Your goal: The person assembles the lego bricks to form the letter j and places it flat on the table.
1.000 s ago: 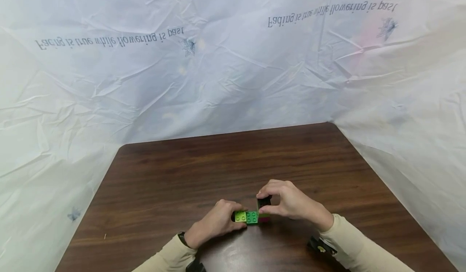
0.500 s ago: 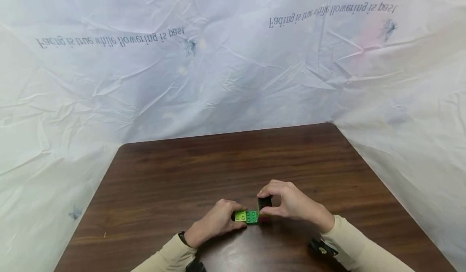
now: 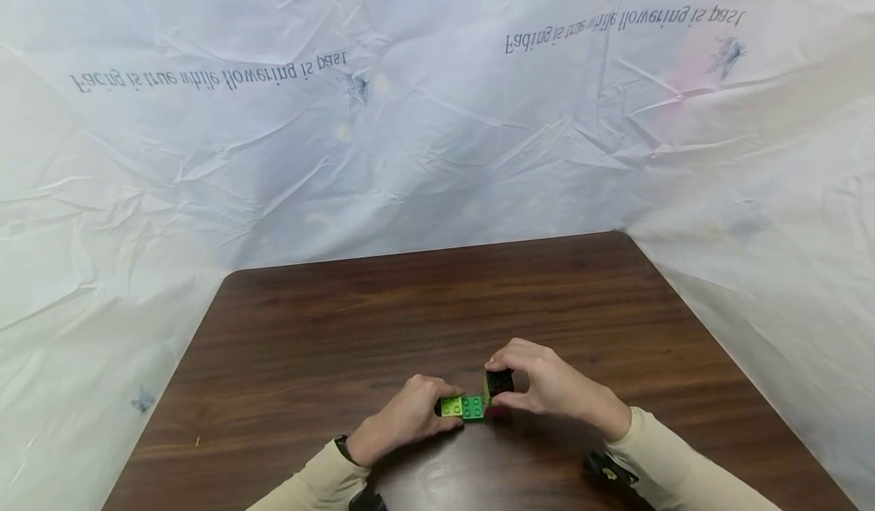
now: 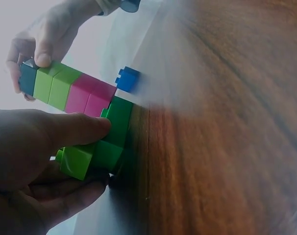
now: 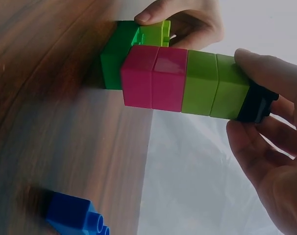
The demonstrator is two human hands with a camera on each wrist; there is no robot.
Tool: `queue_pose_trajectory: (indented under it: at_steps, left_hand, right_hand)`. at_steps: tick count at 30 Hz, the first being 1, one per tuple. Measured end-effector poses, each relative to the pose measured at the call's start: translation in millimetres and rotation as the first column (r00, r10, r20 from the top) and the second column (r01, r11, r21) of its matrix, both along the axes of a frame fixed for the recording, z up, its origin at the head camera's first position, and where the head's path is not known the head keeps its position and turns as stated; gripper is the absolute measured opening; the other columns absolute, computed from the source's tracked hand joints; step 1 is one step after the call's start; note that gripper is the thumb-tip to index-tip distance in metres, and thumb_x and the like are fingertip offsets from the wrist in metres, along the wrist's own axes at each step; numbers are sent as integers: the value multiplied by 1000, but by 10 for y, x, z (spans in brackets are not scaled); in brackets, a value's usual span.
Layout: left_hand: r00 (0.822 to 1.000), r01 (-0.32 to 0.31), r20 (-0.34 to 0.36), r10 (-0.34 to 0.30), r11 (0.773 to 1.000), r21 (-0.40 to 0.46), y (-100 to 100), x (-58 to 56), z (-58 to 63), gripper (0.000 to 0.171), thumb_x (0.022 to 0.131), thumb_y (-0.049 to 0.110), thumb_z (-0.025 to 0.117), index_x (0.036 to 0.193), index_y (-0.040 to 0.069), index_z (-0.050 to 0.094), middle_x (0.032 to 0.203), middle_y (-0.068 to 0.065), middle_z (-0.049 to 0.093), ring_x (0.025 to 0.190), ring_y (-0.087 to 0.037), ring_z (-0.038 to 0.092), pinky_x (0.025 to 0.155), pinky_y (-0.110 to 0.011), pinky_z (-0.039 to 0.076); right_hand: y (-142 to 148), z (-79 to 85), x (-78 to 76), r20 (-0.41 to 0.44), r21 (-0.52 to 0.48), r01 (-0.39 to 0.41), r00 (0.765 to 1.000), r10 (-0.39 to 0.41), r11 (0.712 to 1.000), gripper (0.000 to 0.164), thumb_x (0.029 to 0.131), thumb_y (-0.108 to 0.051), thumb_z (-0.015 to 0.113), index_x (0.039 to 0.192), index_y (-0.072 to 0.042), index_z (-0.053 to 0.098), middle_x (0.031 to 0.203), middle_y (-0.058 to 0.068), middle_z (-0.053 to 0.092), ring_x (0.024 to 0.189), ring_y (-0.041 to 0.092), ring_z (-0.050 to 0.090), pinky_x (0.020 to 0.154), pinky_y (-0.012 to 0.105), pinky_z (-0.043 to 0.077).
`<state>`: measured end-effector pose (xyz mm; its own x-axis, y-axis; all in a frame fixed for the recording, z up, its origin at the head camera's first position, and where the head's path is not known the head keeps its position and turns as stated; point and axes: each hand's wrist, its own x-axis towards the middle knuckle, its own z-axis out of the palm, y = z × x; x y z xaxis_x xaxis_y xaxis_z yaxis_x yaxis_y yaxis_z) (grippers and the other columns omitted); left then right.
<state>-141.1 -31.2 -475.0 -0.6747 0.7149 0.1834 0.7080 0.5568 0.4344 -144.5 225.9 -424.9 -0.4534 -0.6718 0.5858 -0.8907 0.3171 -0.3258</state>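
Note:
My left hand grips a low green brick base and the lime brick on its end, thumb along one side and fingers on the other. At the base's other end rises a stack: two magenta bricks, two lime bricks above them, and a black brick on top. My right hand pinches the top of that stack between thumb and fingers, at the black brick and upper lime brick. Green studs show between the hands in the head view.
A loose blue brick lies on the wooden table near the stack, seen in both wrist views. White printed sheeting hangs behind the table and along its sides.
My right hand has shifted very slightly right with the stack top, and the black brick's top face shows more. My left hand has stayed in place.

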Motion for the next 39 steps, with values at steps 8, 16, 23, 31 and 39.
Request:
queue_pose_trajectory:
  at_steps: [8, 16, 23, 31, 39]
  left_hand:
    - [1000, -4, 12, 4, 1000, -6, -6, -14, -9, 36, 80, 28, 81, 111, 11, 74, 93, 3, 73, 77, 4, 57, 62, -8, 41]
    - [999, 4, 42, -3, 1000, -23, 2, -33, 17, 36, 82, 29, 79, 112, 11, 73, 92, 3, 71, 73, 5, 54, 59, -8, 39]
    - [999, 8, 40, -7, 999, -32, 13, -60, 31, 34, 83, 30, 78, 111, 12, 74, 89, 4, 70, 72, 4, 53, 59, -9, 40]
    - [998, 4, 64, -2, 999, -45, 17, -86, 50, 33, 83, 30, 77, 110, 11, 74, 89, 5, 70, 72, 3, 53, 60, -10, 40]
    - [993, 9, 117, 1, 997, -78, 11, -106, 84, 38, 87, 34, 73, 116, 8, 72, 94, 1, 71, 76, 1, 54, 62, -13, 43]
  right_hand:
    - [1, 15, -36, 64, 26, 33, 997, -35, 999, 38, 72, -17, 87, 105, -12, 69, 103, -2, 67, 93, 8, 62, 76, 21, 53]
    - [18, 1, -124, 92, 56, 39, 995, -44, 998, 35, 78, -20, 83, 109, -11, 68, 104, -1, 68, 93, 12, 63, 75, 28, 55]
    - [24, 25, -172, 142, 92, 55, 987, -68, 994, 36, 81, -21, 80, 113, -10, 67, 106, 1, 68, 94, 14, 64, 75, 30, 56]
    - [4, 49, -214, 185, 115, 68, 979, -88, 991, 38, 82, -24, 79, 115, -10, 67, 108, 0, 67, 95, 12, 64, 74, 34, 57]
    - [-12, 46, -286, 232, 152, 92, 965, -126, 984, 41, 84, -30, 78, 119, -11, 67, 111, 1, 67, 97, 13, 65, 77, 35, 56]
